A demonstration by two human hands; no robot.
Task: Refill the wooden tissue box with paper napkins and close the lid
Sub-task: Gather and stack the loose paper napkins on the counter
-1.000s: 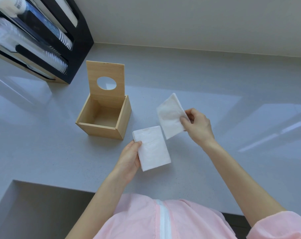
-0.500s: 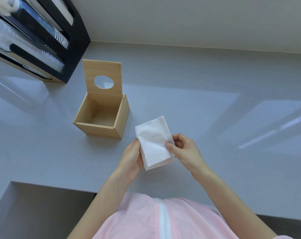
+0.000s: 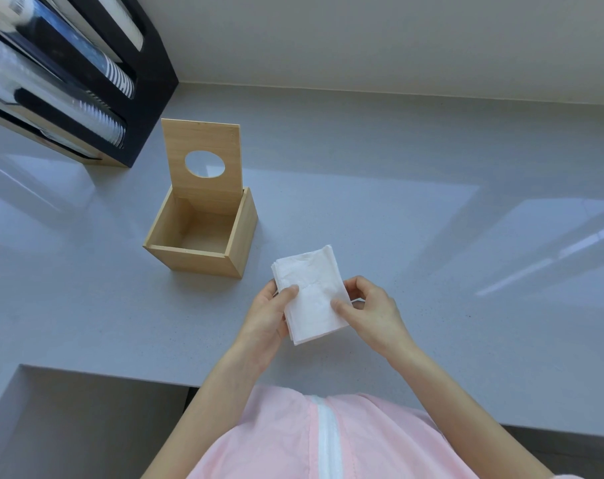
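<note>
A square wooden tissue box (image 3: 204, 260) stands on the grey counter with nothing inside it. Its lid (image 3: 204, 146), which has a round hole, is tilted up at the back. To the right of the box and nearer to me, a stack of white paper napkins (image 3: 311, 292) is held just above the counter. My left hand (image 3: 269, 316) grips the stack's left edge with the thumb on top. My right hand (image 3: 369, 309) pinches its right edge, thumb on the top sheet.
A black rack (image 3: 69, 74) with stacked cups stands at the back left, close behind the box. The grey counter (image 3: 432, 236) stretches to the right up to a pale wall. A recessed cut-out (image 3: 69, 426) lies at the front left.
My right hand has brought the separate napkins onto the stack in my left hand. Both hands now hold one stack together.
</note>
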